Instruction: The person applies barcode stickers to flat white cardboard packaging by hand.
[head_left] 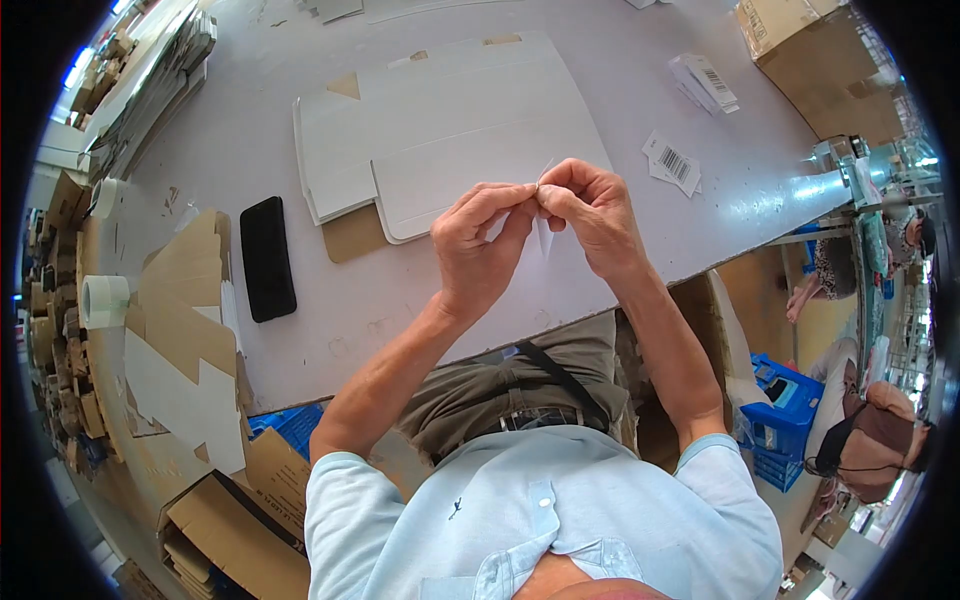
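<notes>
My left hand (482, 235) and my right hand (597, 215) meet over the front edge of a stack of flat white cardboard sheets (450, 110). Fingertips of both hands pinch the top of a small white slip (545, 240), seen nearly edge-on and hanging down between them. Its face cannot be made out. A black phone (267, 259) lies on the table to the left of the sheets. White barcode labels (674, 165) lie to the right of my right hand, with a thicker bundle of labels (706, 84) behind them.
A cardboard box (825, 70) stands at the back right of the table (400, 320). Rolls of clear tape (103, 301) and cut cardboard (185, 290) are at the left. Another person (875, 440) is at the right, near a blue crate (782, 415). An open carton (235, 520) stands lower left.
</notes>
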